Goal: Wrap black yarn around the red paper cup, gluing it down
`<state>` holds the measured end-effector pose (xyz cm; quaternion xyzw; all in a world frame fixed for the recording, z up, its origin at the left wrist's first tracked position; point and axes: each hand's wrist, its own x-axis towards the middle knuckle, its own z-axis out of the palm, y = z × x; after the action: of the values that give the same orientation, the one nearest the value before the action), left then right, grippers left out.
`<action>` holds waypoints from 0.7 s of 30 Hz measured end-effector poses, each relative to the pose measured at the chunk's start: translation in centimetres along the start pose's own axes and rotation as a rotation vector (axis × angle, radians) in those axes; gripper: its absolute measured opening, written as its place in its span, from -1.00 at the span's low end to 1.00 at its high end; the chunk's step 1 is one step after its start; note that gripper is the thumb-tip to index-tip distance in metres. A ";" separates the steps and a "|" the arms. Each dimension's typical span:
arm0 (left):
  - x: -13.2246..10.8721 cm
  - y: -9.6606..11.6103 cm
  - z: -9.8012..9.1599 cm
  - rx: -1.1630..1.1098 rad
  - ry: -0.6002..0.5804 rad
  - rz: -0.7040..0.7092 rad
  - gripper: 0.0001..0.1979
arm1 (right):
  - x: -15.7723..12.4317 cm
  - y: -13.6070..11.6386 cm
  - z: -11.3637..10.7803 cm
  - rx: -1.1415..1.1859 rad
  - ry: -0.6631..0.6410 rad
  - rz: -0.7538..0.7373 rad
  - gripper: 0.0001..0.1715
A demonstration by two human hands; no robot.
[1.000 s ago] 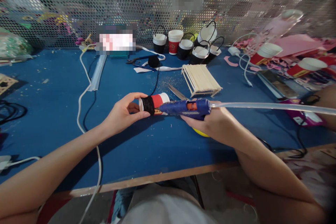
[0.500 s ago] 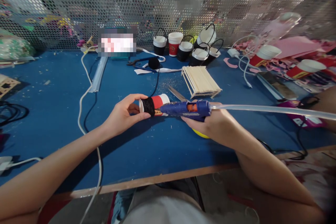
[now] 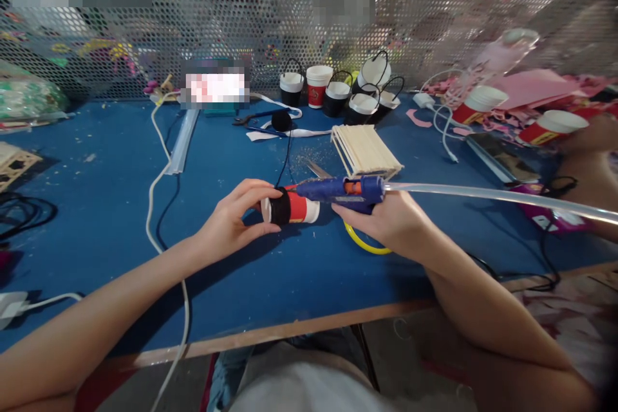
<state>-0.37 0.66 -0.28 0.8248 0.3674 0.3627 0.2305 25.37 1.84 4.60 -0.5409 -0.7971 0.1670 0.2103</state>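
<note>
Fingers and thumb of my left hand [image 3: 239,215] grip a red and white paper cup [image 3: 300,208] lying on its side. Black cord [image 3: 280,207] is wound round the part of the cup by my fingers, and a strand leads back to a black ball of cord [image 3: 281,120]. My right hand [image 3: 393,222] is closed round a blue glue gun [image 3: 340,189]. Its nozzle points left, at the upper side of the cup near the cord's edge; whether it touches cannot be made out. A long clear glue stick [image 3: 483,193] sticks out of the gun's back.
Scissors with yellow handles [image 3: 365,244] lie partly under my right hand. Behind them stands a small wooden-stick rack [image 3: 365,149]. Several cord-wrapped cups [image 3: 338,98] line the mesh. A white cable [image 3: 153,206] crosses at left. Another person's arm [image 3: 596,167] is at far right.
The cup has turned in my left hand, and the nozzle now lies at its upper side rather than across its middle. More of the yellow scissor handle shows.
</note>
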 end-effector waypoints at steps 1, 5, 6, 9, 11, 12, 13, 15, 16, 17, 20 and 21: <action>0.0 0.0 0.0 0.043 -0.002 0.020 -0.58 | 0.1 0.0 0.0 0.014 -0.002 0.003 -0.73; 0.1 0.1 -0.1 0.149 -0.006 0.055 -0.60 | 0.4 0.1 0.0 0.169 -0.009 0.024 -0.74; 0.1 0.0 -0.1 0.154 -0.007 0.052 -0.61 | 0.5 0.2 -0.1 0.224 -0.013 0.036 -0.74; 0.1 0.0 -0.1 0.159 -0.006 0.034 -0.62 | 1.0 0.6 -0.5 0.379 -0.078 0.098 -0.70; 0.1 -0.1 -0.2 0.163 -0.009 0.012 -0.62 | 1.5 1.1 -0.9 0.436 -0.102 0.122 -0.70; 0.2 -0.1 -0.2 0.155 -0.011 0.010 -0.63 | 1.8 1.5 -1.1 0.439 -0.081 0.125 -0.69; 0.2 -0.1 -0.2 0.143 -0.009 0.001 -0.62 | 2.2 1.8 -1.4 0.423 -0.045 0.128 -0.69; 0.2 -0.2 -0.2 0.113 -0.008 -0.017 -0.62 | 3.1 2.6 -1.7 0.352 0.042 0.132 -0.70; 0.2 -0.2 -0.1 0.100 0.002 -0.023 -0.62 | 3.6 2.9 -1.9 0.291 0.077 0.141 -0.69; 0.2 -0.3 -0.1 0.092 0.002 -0.031 -0.62 | 4.1 3.3 -2.0 0.211 0.103 0.156 -0.67; 0.1 -0.4 0.0 0.072 -0.011 -0.044 -0.62 | 5.8 4.5 -2.1 -0.071 0.149 0.203 -0.58; 0.1 -0.4 0.0 0.065 -0.015 -0.046 -0.61 | 6.4 5.0 -2.1 -0.128 0.160 0.205 -0.55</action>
<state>-0.51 0.99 -0.54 0.8259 0.3963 0.3388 0.2146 28.28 9.63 4.90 -0.6432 -0.7275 0.0929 0.2200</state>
